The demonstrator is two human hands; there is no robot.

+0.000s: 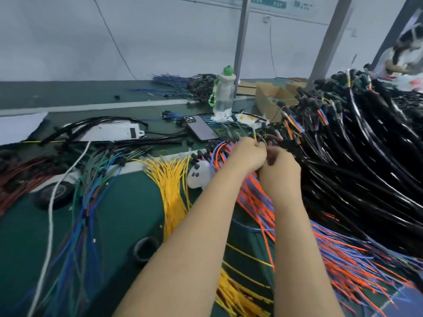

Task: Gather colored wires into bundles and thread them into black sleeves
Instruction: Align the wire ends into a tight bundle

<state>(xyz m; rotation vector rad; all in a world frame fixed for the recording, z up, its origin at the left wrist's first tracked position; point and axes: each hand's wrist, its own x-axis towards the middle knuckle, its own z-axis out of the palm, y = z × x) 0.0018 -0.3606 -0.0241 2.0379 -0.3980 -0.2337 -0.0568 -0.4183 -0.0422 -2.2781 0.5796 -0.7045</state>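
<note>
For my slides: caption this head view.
Left hand and right hand meet, both curled, over orange and blue wires beside piled black sleeves.

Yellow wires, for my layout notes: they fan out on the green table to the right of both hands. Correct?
No. The head view shows the yellow wires fanning out on the green table to the left of the left hand and right hand.

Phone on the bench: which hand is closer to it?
Left. The left hand is just right of the phone and closer to the camera; the right hand lies farther right beside it, both pinching wires.
</note>
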